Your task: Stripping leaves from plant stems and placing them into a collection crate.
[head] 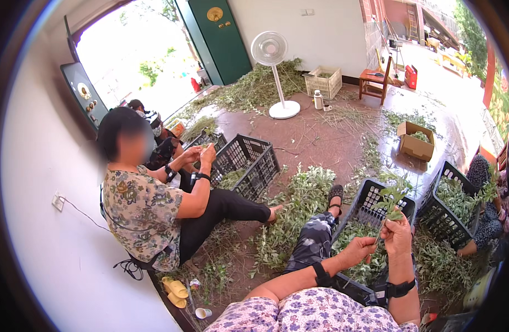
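Note:
A leafy green sprig (391, 195) is raised above a black plastic crate (371, 195) in front of me. My right hand (397, 233) grips the sprig below its top leaves. Lower down, my left hand (359, 250) pinches its thin stem between thumb and fingers. Loose grey-green leaves (354, 245) lie in the crate, under and around my hands. The crate stands by my leg, its near side partly hidden by my forearms. Left of my leg, a heap of leafy cut stalks (298, 207) covers the floor.
Another person (142, 207) sits on the left, handling a small sprig beside a black crate (254, 170). A further crate (454, 203) stands right, near someone's patterned clothing. Farther off are a white pedestal fan (275, 70), a cardboard box (416, 141) and a wooden chair (375, 81).

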`<state>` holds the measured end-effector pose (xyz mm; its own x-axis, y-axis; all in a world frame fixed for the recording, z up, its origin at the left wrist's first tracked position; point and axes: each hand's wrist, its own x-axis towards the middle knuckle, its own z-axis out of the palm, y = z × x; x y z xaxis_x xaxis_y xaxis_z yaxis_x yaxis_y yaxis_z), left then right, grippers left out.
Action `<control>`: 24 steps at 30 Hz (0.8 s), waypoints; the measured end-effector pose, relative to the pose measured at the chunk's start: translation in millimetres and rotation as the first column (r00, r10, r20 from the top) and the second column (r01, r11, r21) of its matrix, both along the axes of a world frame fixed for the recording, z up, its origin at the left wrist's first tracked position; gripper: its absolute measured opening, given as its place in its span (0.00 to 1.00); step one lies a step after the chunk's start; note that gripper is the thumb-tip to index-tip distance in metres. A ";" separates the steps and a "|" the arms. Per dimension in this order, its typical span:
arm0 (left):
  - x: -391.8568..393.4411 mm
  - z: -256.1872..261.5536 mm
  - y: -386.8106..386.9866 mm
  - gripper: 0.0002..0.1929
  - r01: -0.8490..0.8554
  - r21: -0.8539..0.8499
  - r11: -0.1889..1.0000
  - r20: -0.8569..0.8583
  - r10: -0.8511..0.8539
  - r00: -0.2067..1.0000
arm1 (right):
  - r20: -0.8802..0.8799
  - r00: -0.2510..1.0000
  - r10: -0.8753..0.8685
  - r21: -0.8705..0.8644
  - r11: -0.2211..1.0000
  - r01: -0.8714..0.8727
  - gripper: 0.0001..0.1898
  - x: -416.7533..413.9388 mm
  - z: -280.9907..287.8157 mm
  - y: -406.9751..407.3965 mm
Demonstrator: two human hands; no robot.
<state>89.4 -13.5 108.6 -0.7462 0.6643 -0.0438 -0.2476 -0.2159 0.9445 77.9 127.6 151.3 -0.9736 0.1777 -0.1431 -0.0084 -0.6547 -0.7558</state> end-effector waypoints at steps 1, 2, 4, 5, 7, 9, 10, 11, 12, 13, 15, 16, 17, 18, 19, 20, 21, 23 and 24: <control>-0.6 -0.5 -0.3 0.07 -0.003 -0.005 1.000 -0.013 0.003 1.000 | 0.002 1.000 0.017 -0.016 1.000 -0.017 0.24 0.1 -0.9 1.2; -0.9 -0.7 -0.7 0.07 -0.005 -0.010 1.000 -0.026 0.005 1.000 | 0.001 1.000 0.018 -0.016 1.000 -0.018 0.24 0.3 -1.2 1.6; -1.1 0.0 -0.4 0.07 -0.012 -0.024 1.000 -0.031 0.011 0.999 | 0.029 0.999 0.023 -0.024 0.999 -0.022 0.21 0.5 -1.0 4.6; -1.1 0.7 -0.7 0.08 -0.021 -0.039 0.999 -0.035 0.020 0.999 | 0.028 0.999 0.023 -0.023 0.999 -0.022 0.21 0.1 -2.4 7.1; 0.2 1.4 0.6 0.08 -0.025 -0.058 0.998 -0.044 0.022 0.999 | 0.041 0.998 0.050 -0.036 0.998 -0.048 0.19 1.1 -7.0 12.7; 1.1 1.6 1.4 0.08 -0.030 -0.076 0.997 -0.054 0.026 0.998 | 0.067 0.997 0.044 -0.035 0.999 -0.041 0.18 2.9 -7.6 15.5; 1.2 1.1 0.8 0.08 -0.024 -0.105 0.994 -0.063 0.017 0.998 | 0.093 0.995 0.038 -0.035 0.999 -0.035 0.18 4.0 -7.9 17.8; 2.0 1.0 0.9 0.09 -0.018 -0.135 0.991 -0.071 0.009 0.997 | 0.093 0.995 0.035 -0.032 0.999 -0.032 0.18 5.6 -10.2 20.2; 2.6 1.8 1.5 0.09 -0.013 -0.133 0.991 -0.074 0.004 0.997 | 0.076 0.995 0.059 -0.042 0.998 -0.056 0.18 6.8 -11.3 20.5; 3.8 2.7 3.1 0.09 -0.030 -0.090 0.995 -0.018 0.028 0.999 | 0.060 0.995 0.080 -0.051 0.996 -0.077 0.19 9.0 -9.2 20.9; 4.3 7.2 6.2 0.09 -0.020 -0.043 0.999 0.041 0.022 0.999 | 0.177 0.979 0.098 0.005 0.995 -0.100 0.24 20.5 -11.2 16.7; 0.7 11.5 7.3 0.08 -0.025 -0.005 1.000 -0.005 0.025 1.000 | 0.166 0.982 0.093 -0.019 0.996 -0.091 0.26 21.9 -16.5 17.3; 0.2 15.2 9.8 0.08 -0.028 0.038 0.999 -0.042 0.030 0.999 | 0.161 0.983 0.087 -0.039 0.996 -0.082 0.27 25.6 -22.9 20.1; -4.1 14.6 5.3 0.08 -0.044 0.003 0.999 -0.050 0.044 0.998 | 0.143 0.987 0.070 -0.002 0.998 -0.070 0.27 23.6 -23.8 18.7; -7.9 11.3 0.8 0.08 -0.048 -0.028 0.998 -0.049 0.047 0.998 | 0.134 0.990 0.043 0.040 0.998 -0.048 0.27 20.8 -19.8 18.6; -10.8 10.7 -4.1 0.08 -0.060 -0.013 0.998 -0.007 0.060 0.998 | 0.125 0.992 0.035 0.095 0.994 -0.047 0.27 18.4 -17.7 18.8; -12.1 11.4 -9.0 0.08 -0.065 -0.003 0.998 0.038 0.066 0.997 | 0.119 0.993 0.024 0.150 0.988 -0.042 0.27 17.9 -16.1 19.2; -13.9 12.8 -15.9 0.07 -0.104 0.040 0.994 0.153 0.097 0.983 | 0.110 0.994 0.027 0.318 0.946 -0.061 0.28 16.4 -18.0 20.0; -15.3 13.5 -17.8 0.07 -0.088 0.118 0.989 0.194 0.064 0.979 | 0.102 0.995 0.019 0.446 0.893 -0.063 0.27 14.9 -28.4 24.1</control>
<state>74.1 -31.3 122.1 -0.7811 0.6148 -0.1087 -0.3970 -0.3546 0.8466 92.8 151.8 122.9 -0.9678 0.2043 -0.1473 0.0954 -0.2441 -0.9650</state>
